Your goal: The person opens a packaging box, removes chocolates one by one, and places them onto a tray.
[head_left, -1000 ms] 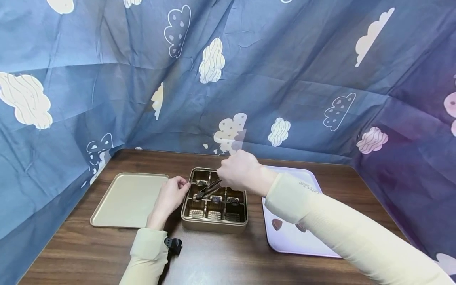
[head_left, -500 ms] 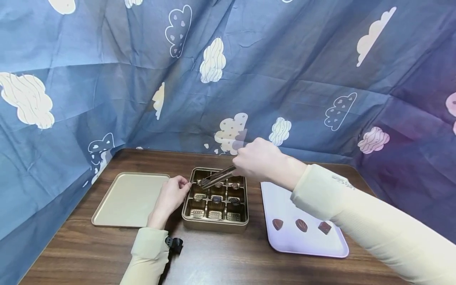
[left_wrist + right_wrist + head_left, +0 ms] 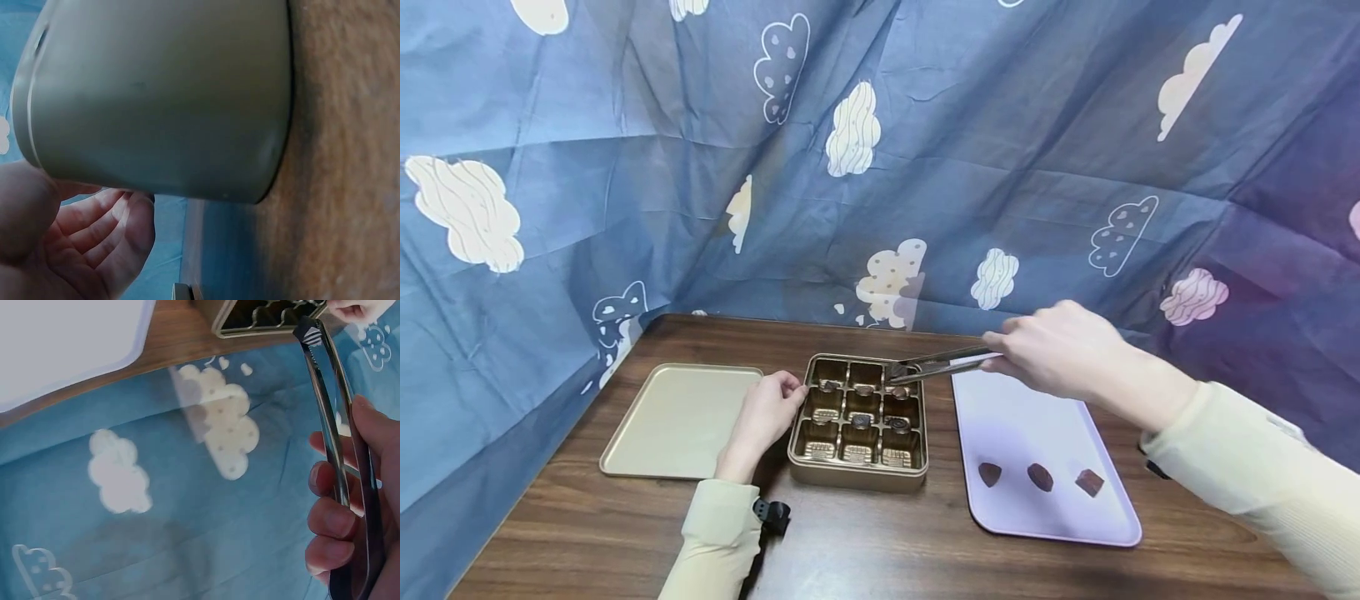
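In the head view, a gold tin (image 3: 859,478) with a divided gold insert stands in the middle of the table. My left hand (image 3: 764,421) holds its left side near the rim; the left wrist view shows the thumb at the rim and the other fingers curled beside the wall. Metal tongs (image 3: 936,373) are gripped by my right hand (image 3: 1063,354), their tips over the tin's back right compartment. Between the tips sits a dark chocolate with white stripes (image 3: 309,332). Small dark shapes line the insert's dividers; whether they are chocolates I cannot tell.
Right of the tin lies a lilac tray (image 3: 1015,517) bearing a pointed chocolate (image 3: 989,474), an oval one (image 3: 1040,477) and a square one (image 3: 1089,482). A flat gold lid or tray (image 3: 681,421) lies to the left. Blue cloud-print cloth (image 3: 820,233) hangs behind the table.
My right hand has moved right with the tongs, whose tips passed from the tin's left compartments to its back right one. The left hand stays at the tin.
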Available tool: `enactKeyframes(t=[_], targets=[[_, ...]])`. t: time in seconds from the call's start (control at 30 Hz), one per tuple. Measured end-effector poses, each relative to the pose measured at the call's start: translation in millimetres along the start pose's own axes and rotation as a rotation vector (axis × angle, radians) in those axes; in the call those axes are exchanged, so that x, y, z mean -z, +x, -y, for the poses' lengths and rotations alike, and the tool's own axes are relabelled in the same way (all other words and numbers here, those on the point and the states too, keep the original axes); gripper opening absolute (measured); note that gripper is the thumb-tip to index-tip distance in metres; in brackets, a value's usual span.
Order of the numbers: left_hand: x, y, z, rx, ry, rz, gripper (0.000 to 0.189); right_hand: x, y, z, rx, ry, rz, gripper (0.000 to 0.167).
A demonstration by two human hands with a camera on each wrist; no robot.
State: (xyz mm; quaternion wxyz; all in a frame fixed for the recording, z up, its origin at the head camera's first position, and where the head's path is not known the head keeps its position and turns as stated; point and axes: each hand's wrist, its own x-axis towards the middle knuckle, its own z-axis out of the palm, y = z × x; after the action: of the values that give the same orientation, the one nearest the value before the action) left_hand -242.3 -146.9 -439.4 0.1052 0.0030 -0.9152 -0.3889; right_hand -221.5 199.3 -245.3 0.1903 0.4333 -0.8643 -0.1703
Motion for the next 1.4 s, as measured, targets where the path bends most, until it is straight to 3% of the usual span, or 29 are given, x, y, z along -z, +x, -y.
enactKeyframes(t=[0.2, 0.47, 0.6, 0.8, 1.0, 1.23, 1.4], targets=[[-0.3, -1.4, -1.3, 0.011, 0.009, -0.006, 0.013, -14.4, -47.2, -9.3, -0.045, 0.009, -0.071, 0.024], [0.4, -2.2, -2.9, 0.009, 0.010, -0.008, 0.013, -29.8, -99.7, -8.2, -0.128, 0.002, -0.157, 0.049], [0.2, -2.6, -2.4, 0.008, 0.011, -0.009, 0.013, -36.1, -119.0, -4.4, -0.187, 0.002, -0.158, 0.046], [-1.6, -2.3, -2.6, 0.011, 0.006, 0.001, 0.012, -49.2, -143.7, 2.5, -0.306, 0.039, -0.106, 0.028], [-0.7, -0.9, -1.6, 0.005, 0.008, -0.007, 0.012, -71.7, -156.4, 6.3, -0.408, 0.089, -0.041, 0.018], [-0.4, -1.9, -3.0, 0.011, 0.009, -0.012, 0.013, -81.5, -155.5, 12.1, -0.531, 0.228, 0.130, 0.016], [-0.1, -1.5, -2.7, 0.013, 0.012, -0.006, 0.013, -84.6, -150.6, 16.2, -0.568, 0.289, 0.224, 0.020]])
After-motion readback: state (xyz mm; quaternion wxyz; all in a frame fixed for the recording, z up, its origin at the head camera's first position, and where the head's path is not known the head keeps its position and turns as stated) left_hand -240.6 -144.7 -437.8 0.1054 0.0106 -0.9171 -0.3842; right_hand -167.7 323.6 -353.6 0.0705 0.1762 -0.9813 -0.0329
